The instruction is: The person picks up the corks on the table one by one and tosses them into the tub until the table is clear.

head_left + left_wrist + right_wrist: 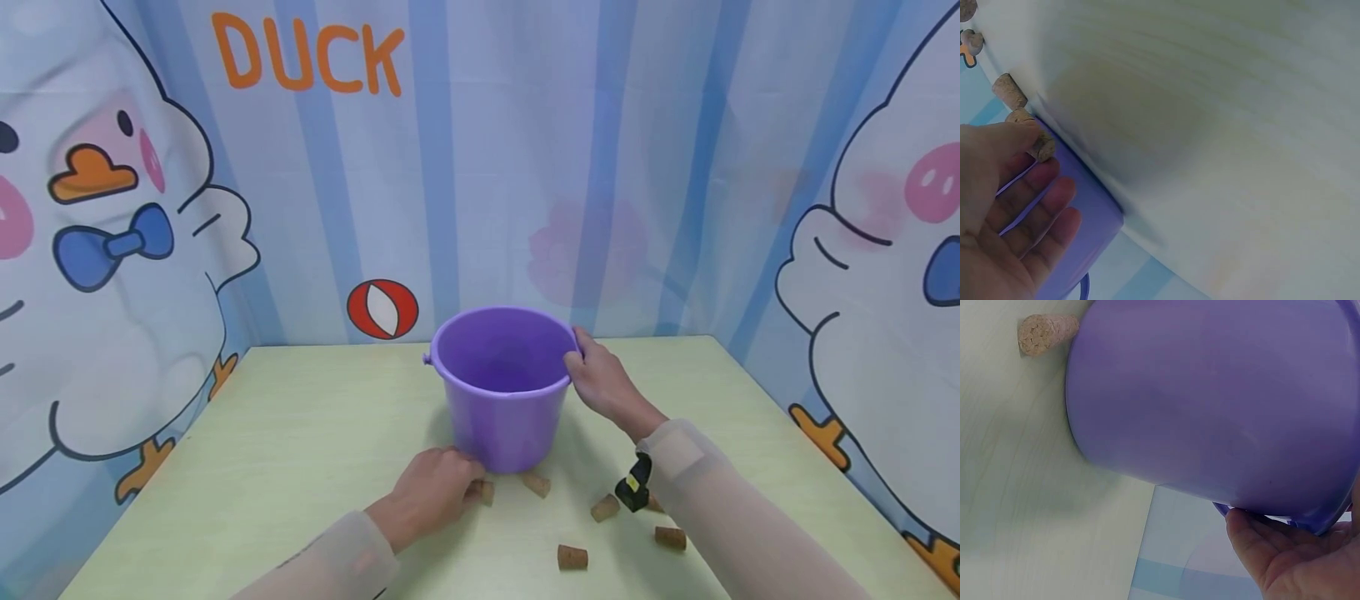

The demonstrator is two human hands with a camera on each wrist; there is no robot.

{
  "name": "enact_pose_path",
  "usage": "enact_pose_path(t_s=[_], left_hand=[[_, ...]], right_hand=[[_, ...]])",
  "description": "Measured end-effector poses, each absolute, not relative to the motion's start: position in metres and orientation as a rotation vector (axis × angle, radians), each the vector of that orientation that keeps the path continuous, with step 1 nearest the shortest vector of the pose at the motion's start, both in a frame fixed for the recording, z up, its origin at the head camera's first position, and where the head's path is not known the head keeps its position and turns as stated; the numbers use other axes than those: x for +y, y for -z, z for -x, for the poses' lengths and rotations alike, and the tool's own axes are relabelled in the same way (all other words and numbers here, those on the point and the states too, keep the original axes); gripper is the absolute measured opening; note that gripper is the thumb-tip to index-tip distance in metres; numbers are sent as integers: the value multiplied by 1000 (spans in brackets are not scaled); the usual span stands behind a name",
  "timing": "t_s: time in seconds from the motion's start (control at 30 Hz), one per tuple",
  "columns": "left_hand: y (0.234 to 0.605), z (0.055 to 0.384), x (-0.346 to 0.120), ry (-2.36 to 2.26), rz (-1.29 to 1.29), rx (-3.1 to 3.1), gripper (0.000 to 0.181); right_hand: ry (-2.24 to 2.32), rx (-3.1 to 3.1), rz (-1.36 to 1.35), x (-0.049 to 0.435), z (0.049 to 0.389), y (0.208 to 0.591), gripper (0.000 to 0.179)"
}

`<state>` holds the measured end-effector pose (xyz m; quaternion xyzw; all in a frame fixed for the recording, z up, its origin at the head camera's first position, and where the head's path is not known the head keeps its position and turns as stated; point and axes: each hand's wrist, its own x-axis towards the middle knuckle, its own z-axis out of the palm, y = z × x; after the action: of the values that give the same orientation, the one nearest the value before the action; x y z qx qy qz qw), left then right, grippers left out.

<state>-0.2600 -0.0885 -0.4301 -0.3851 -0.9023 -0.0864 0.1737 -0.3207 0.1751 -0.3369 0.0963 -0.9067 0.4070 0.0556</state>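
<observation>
A purple bucket (506, 429) stands upright on the table, and the inside floor that shows holds no visible thing. At its right side my right hand (607, 379) grips the rim; the right wrist view shows the fingers (1254, 544) curled there by the bucket's handle. My left hand (435, 490) is low in front of the bucket's base. Between its thumb and index finger it pinches a cork (1044, 147), the other fingers loosely spread. Another cork (536, 484) lies right at the foot of the bucket.
Several more corks are scattered on the table (330, 417): one cork (572, 557) near the front, one cork (604, 507) below the right forearm, and a darker cork (670, 538) beside the sleeve. A duck-print curtain (495, 167) hangs behind the table's far edge.
</observation>
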Motion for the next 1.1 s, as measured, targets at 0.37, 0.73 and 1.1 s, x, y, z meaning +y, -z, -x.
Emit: enact_pose_path(t_s=[0.37,0.73,1.1], left_hand=[[418,256,-93,262,1077,-2546,10],[410,254,-99,296,1075,-2509,10],[402,250,-107,302,1054,-2511,10]], right_hand=[[-1230,-2754,-287,174,321,336,68],[-1226,-2750,-290,174,320,335,67],[-1226,-2759,-290,175,320,335,66]])
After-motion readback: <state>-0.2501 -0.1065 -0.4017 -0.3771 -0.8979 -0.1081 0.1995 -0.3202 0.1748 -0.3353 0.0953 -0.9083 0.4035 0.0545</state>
